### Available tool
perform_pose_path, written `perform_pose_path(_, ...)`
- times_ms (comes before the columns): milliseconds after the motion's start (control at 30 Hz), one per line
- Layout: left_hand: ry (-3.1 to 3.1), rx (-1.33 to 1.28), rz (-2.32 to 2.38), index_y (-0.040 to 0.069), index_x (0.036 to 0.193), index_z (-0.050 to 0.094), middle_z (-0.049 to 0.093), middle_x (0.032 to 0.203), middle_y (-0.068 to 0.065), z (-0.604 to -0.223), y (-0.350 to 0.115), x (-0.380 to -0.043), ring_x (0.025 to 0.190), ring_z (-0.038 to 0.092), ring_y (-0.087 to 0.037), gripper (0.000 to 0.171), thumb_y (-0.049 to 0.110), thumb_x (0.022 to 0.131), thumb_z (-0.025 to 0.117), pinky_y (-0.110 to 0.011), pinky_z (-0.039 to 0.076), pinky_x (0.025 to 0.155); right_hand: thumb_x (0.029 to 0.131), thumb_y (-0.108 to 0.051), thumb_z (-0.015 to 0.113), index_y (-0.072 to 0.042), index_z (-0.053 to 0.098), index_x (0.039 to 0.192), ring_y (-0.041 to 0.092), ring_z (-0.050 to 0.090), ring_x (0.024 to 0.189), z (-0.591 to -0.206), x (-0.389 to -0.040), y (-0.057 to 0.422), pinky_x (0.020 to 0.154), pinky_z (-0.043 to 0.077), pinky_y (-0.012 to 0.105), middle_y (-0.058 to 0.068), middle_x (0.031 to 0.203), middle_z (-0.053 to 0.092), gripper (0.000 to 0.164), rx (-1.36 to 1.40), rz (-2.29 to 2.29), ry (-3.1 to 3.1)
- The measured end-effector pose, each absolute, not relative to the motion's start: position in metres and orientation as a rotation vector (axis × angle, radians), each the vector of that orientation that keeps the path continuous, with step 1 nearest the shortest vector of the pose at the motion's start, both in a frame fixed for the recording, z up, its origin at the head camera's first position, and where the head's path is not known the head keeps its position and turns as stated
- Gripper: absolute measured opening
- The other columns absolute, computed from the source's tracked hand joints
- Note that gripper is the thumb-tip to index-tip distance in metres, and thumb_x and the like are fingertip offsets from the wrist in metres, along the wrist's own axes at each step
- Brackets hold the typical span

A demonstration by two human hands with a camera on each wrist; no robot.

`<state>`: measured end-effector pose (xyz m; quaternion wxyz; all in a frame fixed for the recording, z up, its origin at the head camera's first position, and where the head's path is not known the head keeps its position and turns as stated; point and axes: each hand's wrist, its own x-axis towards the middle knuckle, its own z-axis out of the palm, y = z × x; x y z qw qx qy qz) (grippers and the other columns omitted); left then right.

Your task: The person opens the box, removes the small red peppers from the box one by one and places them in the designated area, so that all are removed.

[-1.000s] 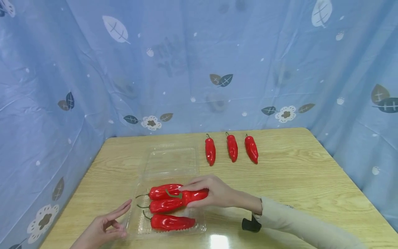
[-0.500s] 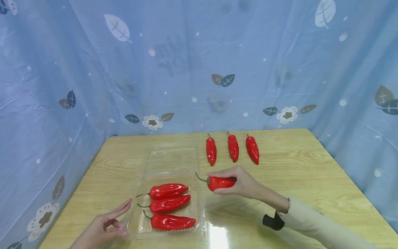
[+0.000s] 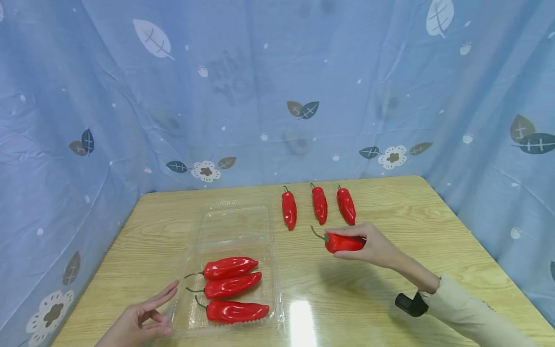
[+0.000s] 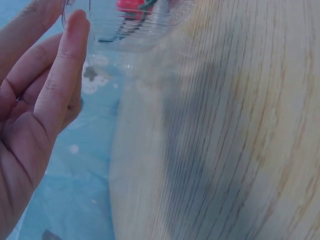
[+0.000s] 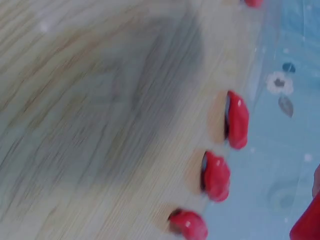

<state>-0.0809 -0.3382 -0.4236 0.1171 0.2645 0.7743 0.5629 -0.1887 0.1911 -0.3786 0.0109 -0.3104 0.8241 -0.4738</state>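
My right hand (image 3: 368,246) holds a red chili pepper (image 3: 344,243) above the table, pinched between thumb and fingers, its green stem pointing left. In the right wrist view, only part of that held pepper (image 5: 310,225) shows at the right edge. Several other red peppers are in sight: three lie side by side in the near half of an open clear plastic clamshell box (image 3: 277,289), their stems to the left. My left hand (image 3: 140,315) rests at the box's left side, index finger and thumb spread apart. In the left wrist view, a fingertip (image 4: 77,22) touches the box's rim.
Three more red peppers (image 3: 320,206) lie in a spaced row near the table's back edge, stems away from me. The box's lid (image 3: 236,224) lies folded back behind its base. A blue patterned curtain (image 3: 260,96) encloses the wooden table (image 3: 390,207).
My right hand has lifted the pepper from above the box and carried it right, past the box's edge, over the bare wood. My left hand has stayed at the box's left side.
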Motion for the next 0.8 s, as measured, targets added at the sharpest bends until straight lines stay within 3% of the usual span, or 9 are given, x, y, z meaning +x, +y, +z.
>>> perform_pose_path(100,2.263,0.761,1.64,-0.009,0.14,0.037,0.034,0.145,0.03,-0.424,-0.338,-0.081,0.075,0.063,-0.014,0.062,-0.006,0.085,0.065,-0.023,0.052,0.068,0.081,-0.012,0.077,-0.007,0.063,0.127,0.013,0.061,0.09,-0.38,-0.19,0.202,0.065,0.055,0.03,0.007,0.113,0.069,0.049,-0.961,-1.447,2.58)
perform_pose_path(267,2.287,0.826,1.64,-0.001,0.143,0.04,0.034,0.147,0.027,-0.427,-0.338,-0.083,0.075,0.063,-0.013,0.066,-0.009,0.083,0.066,-0.022,0.051,0.069,0.084,-0.006,0.071,-0.006,0.057,0.133,0.013,0.058,0.093,-0.383,-0.192,0.22,0.068,0.054,0.029,0.011,0.116,0.065,0.051,-0.968,-1.414,2.612)
perform_pose_path(433,2.3,0.878,1.634,0.003,0.144,0.04,0.033,0.148,0.025,-0.429,-0.338,-0.085,0.075,0.063,-0.013,0.068,-0.011,0.082,0.065,-0.021,0.051,0.071,0.087,-0.008,0.069,-0.004,0.055,0.134,0.012,0.059,0.09,-0.388,-0.192,0.241,0.068,0.053,0.028,0.014,0.117,0.065,0.049,-0.842,-1.436,2.634)
perform_pose_path(800,2.229,0.72,1.638,-0.008,0.141,0.035,0.033,0.145,0.031,-0.423,-0.338,-0.083,0.076,0.063,-0.015,0.063,-0.005,0.086,0.064,-0.024,0.053,0.069,0.089,-0.019,0.07,-0.005,0.051,0.137,0.006,0.059,0.085,-0.404,-0.193,0.278,0.064,0.053,0.029,0.023,0.122,0.061,0.053,-0.423,-1.471,2.761)
